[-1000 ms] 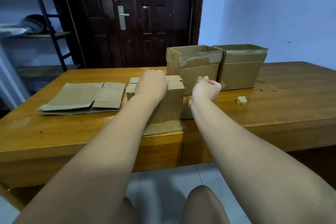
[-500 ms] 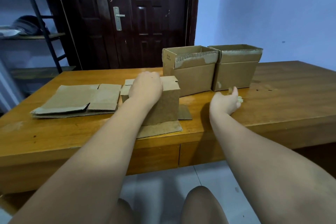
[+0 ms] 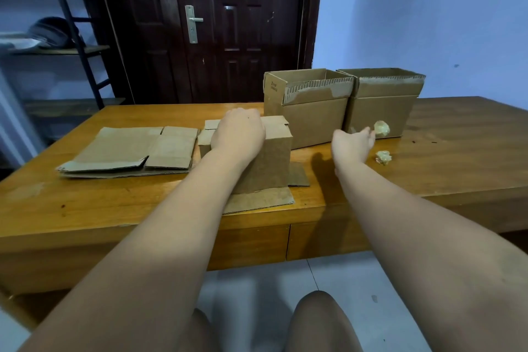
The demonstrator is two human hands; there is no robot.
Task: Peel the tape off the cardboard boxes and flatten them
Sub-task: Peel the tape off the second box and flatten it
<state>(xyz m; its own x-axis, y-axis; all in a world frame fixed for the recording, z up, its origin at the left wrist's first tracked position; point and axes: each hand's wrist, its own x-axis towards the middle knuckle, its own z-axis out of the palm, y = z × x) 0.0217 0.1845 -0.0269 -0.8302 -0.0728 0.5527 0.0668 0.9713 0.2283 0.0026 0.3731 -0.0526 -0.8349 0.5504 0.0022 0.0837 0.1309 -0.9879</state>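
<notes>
Right fingers [image 3: 367, 132] opened, 2 tape wads [image 3: 382, 128], left fingers [image 3: 248, 119] grip 1 box [image 3: 271, 163], 3 upright

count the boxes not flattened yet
3: the front box under the left hand, and two open ones side by side behind it, the left back box and the right back box. None looks hidden.

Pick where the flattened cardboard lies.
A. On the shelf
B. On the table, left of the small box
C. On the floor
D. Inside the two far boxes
B: the flattened cardboard lies flat on the table, just left of the small box.
</notes>
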